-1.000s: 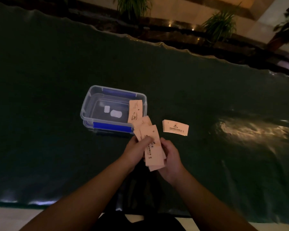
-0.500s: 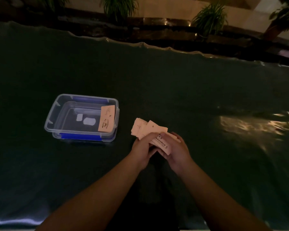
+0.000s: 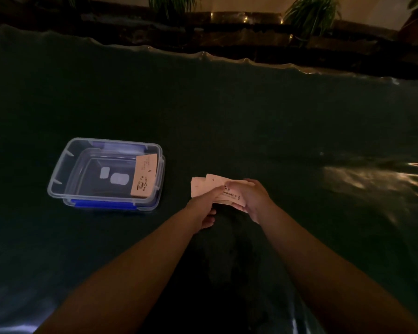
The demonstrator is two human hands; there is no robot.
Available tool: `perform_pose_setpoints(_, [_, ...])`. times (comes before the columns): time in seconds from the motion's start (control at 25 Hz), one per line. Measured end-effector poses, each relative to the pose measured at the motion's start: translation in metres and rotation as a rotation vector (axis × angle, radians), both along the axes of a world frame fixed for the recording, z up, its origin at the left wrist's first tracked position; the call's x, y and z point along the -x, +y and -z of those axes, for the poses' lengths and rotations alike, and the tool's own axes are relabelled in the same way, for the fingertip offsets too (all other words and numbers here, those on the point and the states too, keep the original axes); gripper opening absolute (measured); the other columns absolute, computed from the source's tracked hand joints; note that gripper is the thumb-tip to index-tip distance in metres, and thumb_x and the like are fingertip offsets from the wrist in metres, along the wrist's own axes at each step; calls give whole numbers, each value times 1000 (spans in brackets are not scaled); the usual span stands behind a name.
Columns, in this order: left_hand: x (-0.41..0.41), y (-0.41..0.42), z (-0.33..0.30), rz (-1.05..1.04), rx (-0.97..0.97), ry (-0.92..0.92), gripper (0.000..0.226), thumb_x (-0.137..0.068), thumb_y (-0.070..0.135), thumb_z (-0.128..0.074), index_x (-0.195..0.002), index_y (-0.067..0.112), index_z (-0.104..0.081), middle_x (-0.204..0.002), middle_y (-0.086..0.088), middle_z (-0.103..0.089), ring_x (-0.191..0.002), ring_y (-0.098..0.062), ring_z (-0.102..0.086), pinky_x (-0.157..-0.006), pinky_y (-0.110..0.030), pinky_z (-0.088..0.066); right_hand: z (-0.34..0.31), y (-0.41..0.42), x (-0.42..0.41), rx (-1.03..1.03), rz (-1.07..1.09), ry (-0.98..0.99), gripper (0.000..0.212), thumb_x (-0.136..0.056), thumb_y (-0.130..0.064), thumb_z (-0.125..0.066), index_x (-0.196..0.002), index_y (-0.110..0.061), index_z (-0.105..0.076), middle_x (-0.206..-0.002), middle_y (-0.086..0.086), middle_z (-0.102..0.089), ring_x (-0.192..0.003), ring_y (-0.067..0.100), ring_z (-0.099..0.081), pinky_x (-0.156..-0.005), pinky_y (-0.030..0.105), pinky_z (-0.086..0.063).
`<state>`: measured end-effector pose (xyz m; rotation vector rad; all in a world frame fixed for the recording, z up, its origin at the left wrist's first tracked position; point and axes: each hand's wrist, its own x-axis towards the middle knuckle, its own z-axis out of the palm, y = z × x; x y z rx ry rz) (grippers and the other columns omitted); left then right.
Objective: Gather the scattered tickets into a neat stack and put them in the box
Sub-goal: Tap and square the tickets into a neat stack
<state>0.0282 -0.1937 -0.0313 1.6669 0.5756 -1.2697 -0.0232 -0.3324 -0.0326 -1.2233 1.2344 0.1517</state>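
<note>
Both hands hold a loose bundle of pale pink tickets (image 3: 203,186) just above the dark green table cover. My left hand (image 3: 204,208) grips the bundle from the left and below, thumb on top. My right hand (image 3: 250,200) clasps its right end. The tickets fan out unevenly to the left. A clear plastic box (image 3: 58,182) with blue clips stands to the left of my hands. One ticket (image 3: 144,179) leans inside the box against its right wall.
The dark green cover (image 3: 251,116) spreads wide on all sides, with a wrinkled far edge. A bright glare patch (image 3: 362,174) lies at the right. Potted plants (image 3: 311,10) and a dark ledge stand beyond the table.
The small pile that lay on the cover to the right a second ago is gone; it now seems to sit in my hands. The view shifted, so the box appears further left.
</note>
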Motion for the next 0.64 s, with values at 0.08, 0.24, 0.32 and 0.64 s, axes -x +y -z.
perform_pose_setpoints(0.08, [-11, 7, -2, 151, -97, -31, 94, -68, 82, -71, -133, 17, -56, -118, -10, -64, -105, -27, -63, -86, -40, -55, 5, -3, -1, 40, -44, 34, 81, -73, -33, -93, -142, -26, -53, -121, 6, -68, -102, 22, -69, -88, 44, -64])
perform_pose_setpoints(0.24, [-32, 20, 2, 257, -316, -245, 131, -59, 81, -78, -161, 18, -25, -158, -17, -42, -136, -37, -50, -106, -50, -48, 6, -8, 3, 79, -95, 29, 77, -77, -37, -91, -142, -22, -53, -122, 7, -70, -98, 18, -70, -74, 34, -59])
perform_pose_setpoints(0.32, [-40, 19, 6, 247, -266, -344, 127, -61, 70, -84, -162, 18, -24, -161, -15, -40, -140, -37, -49, -110, -53, -46, 9, -9, 5, 71, -91, 33, 79, -77, -37, -90, -144, -22, -51, -121, 6, -70, -100, 19, -69, -78, 37, -60])
perform_pose_setpoints(0.64, [-37, 0, 9, 187, -66, -326, 95, -79, 38, -85, -155, 17, -32, -130, -8, -64, -108, -23, -67, -90, -40, -56, 14, -8, 9, -38, -4, 3, 64, -90, -31, -78, -147, -20, -50, -111, 8, -75, -102, 23, -74, -95, 45, -62])
